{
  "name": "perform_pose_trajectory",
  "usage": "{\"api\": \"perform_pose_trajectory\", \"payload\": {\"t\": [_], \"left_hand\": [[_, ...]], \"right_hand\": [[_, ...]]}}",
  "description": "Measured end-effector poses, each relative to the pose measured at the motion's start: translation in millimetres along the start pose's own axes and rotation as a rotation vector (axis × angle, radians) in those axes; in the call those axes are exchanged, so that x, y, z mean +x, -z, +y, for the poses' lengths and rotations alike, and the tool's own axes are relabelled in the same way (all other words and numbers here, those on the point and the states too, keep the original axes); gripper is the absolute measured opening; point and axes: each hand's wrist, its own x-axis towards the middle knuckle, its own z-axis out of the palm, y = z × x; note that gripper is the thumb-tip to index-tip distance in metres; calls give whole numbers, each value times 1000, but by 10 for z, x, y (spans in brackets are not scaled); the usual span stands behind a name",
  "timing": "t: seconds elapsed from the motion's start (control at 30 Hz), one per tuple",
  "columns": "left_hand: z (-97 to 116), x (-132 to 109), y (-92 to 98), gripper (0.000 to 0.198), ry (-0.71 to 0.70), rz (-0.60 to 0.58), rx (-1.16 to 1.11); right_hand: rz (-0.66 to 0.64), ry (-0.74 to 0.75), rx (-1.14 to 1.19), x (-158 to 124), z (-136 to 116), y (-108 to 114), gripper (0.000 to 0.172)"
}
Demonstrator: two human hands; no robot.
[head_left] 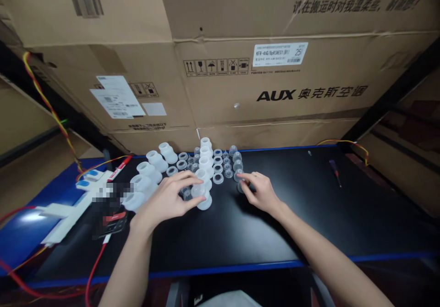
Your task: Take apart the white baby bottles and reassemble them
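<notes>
My left hand [172, 197] curves its thumb and fingers round a translucent dome-shaped cap [197, 190], just in front of a column of white waisted bottles [205, 151]. My right hand [258, 191] has thumb and index finger at the near end of a row of clear domed caps [237, 156]; its fingertips close on a clear domed cap [240, 187], partly hidden by them. Between the bottles and these caps stand white rings [217, 168] and small clear pieces [227, 161]. More white bottles [157, 161] line up left of my left hand, with rings [182, 164] beside them.
A white power strip [74, 201] with red and yellow cables lies at the left, near a dark device [115, 224] on a red cable. A screwdriver [335, 172] rests on the black tabletop [309, 215] at right. Large cardboard boxes [220, 87] wall off the back.
</notes>
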Motion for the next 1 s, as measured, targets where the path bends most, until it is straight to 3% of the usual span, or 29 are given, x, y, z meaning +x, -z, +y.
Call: {"api": "perform_pose_trajectory", "payload": {"t": [0.17, 0.27, 0.33, 0.43, 0.5, 0.6, 0.7, 0.77, 0.9, 1.0], "left_hand": [[125, 52, -229, 32, -42, -64, -198], [197, 96, -470, 37, -89, 27, -282], [208, 126, -635, 39, -117, 138, -333], [181, 157, -822, 39, -86, 301, -416], [155, 165, -897, 35, 7, 351, -536], [123, 159, -963, 35, 157, 358, -794], [105, 136, -1012, 42, 208, 354, -967], [105, 117, -1033, 44, 191, 354, -1025], [159, 83, -1021, 45, 126, 308, -1022], [231, 65, -1011, 43, 96, 302, -1009]], "right_hand": [[-114, 68, 27, -11, -164, -18, 25], [-248, 5, 186, -75, -266, -141, 75], [-255, -91, 296, -142, -294, -251, 92], [-180, -251, 401, -225, -290, -364, 67], [-115, -278, 444, -237, -287, -361, 51], [5, -236, 434, -191, -321, -245, 43], [59, -293, 448, -122, -391, -99, 40], [17, -444, 621, -81, -431, -45, 39], [-196, -863, 1183, -7, -450, -28, 44], [-211, -990, 1446, 41, -426, 19, 45]]}}
